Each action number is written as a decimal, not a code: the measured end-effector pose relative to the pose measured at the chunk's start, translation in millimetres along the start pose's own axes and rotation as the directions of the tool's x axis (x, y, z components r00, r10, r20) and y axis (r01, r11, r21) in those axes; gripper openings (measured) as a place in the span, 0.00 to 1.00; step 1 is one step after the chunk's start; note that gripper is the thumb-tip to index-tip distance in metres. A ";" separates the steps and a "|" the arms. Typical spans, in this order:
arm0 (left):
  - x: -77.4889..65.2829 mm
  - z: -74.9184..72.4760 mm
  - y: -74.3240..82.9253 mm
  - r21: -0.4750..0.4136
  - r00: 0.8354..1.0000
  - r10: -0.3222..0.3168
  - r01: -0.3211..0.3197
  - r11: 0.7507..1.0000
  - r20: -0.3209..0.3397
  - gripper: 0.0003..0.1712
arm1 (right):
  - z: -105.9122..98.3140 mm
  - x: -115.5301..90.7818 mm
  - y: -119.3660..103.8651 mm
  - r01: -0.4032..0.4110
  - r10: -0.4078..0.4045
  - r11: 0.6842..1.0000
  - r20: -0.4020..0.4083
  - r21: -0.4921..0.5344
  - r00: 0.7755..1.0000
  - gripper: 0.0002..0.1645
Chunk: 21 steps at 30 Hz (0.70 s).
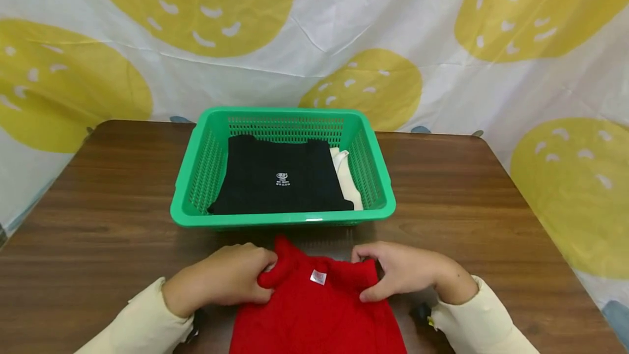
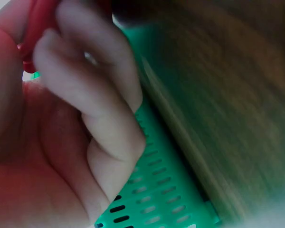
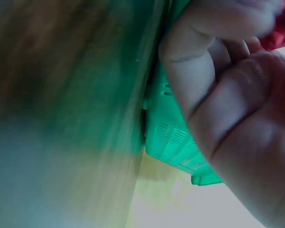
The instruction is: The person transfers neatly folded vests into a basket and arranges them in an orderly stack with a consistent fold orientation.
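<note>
A red top (image 1: 316, 310) with a small white label at its neckline lies at the front middle of the table in the head view. My left hand (image 1: 231, 277) pinches its left shoulder corner, thumb in front, and in the left wrist view the red cloth (image 2: 38, 23) shows between thumb and curled fingers. On the other side, my right hand (image 1: 405, 269) holds the right shoulder edge between thumb and fingers. The right wrist view has red fabric (image 3: 281, 26) by the fingertips. The top's lower end runs out of the head view.
Just beyond the hands stands a green plastic basket (image 1: 285, 220) with slotted walls. Inside it lie a folded black garment (image 1: 280, 179) with a white print and a cream garment (image 1: 350, 184). The wooden table (image 1: 452, 190) ends at a lemon-patterned cloth (image 1: 442, 92) behind.
</note>
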<state>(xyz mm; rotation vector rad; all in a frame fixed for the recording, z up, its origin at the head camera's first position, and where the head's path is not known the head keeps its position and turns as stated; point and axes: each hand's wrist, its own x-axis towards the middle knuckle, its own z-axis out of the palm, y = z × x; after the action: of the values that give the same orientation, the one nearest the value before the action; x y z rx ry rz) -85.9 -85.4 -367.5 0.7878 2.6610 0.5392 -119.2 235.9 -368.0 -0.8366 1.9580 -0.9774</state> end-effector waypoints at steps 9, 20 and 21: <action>1.1 -0.1 2.7 -0.035 1.000 0.011 -0.011 0.999 0.015 0.15 | 3.0 2.9 2.1 -0.026 0.022 0.998 0.068 0.062 0.997 0.16; 1.1 2.1 7.1 -0.020 0.999 0.004 -0.003 1.000 0.037 0.13 | 7.3 0.9 -4.1 -0.027 0.028 0.999 0.032 -0.024 0.999 0.15; 0.1 0.4 7.1 -0.025 0.999 0.014 -0.013 1.000 0.037 0.12 | 6.7 0.4 -4.9 -0.020 0.021 1.000 0.037 -0.022 0.999 0.14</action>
<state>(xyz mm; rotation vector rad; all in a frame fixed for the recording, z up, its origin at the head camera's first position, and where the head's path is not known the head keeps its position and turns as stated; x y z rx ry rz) -82.6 -79.6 -364.8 0.8014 2.6118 0.5547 -112.7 230.9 -366.7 -0.8398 1.9452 -0.9235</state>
